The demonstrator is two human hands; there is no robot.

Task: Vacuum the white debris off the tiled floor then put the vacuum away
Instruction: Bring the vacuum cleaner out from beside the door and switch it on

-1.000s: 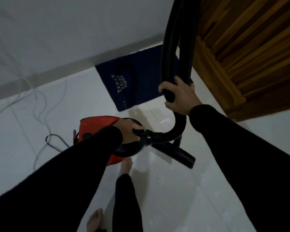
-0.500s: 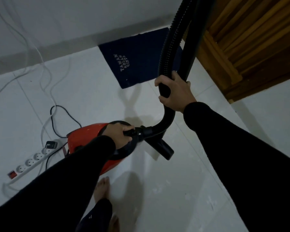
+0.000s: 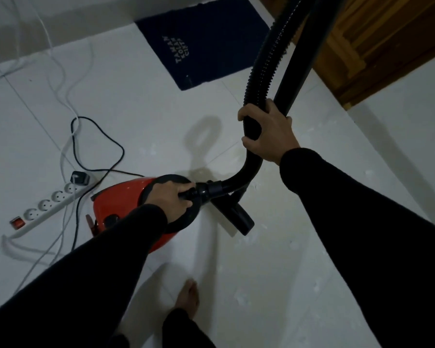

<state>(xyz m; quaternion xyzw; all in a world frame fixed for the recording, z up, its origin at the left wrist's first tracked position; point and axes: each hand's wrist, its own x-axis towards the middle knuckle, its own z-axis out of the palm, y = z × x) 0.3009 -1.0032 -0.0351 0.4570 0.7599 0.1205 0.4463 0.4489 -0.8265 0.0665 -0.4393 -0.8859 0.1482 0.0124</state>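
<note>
In the head view, the red vacuum is seen at the centre left of the frame, and its black handle is grasped by the left hand, whose fingers are curled around it. The hose and the tube beside it are clenched together by the right hand at the centre right. White debris is scattered on the floor in the lower part, near a bare foot, while a power strip lies at the left and a blue mat at the top.

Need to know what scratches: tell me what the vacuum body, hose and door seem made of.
Vacuum body: likely glossy red plastic; it shows highlights. Hose: black ribbed flexible plastic, probably; it bends. Door: brown wood, judging by grain and slats.
</note>
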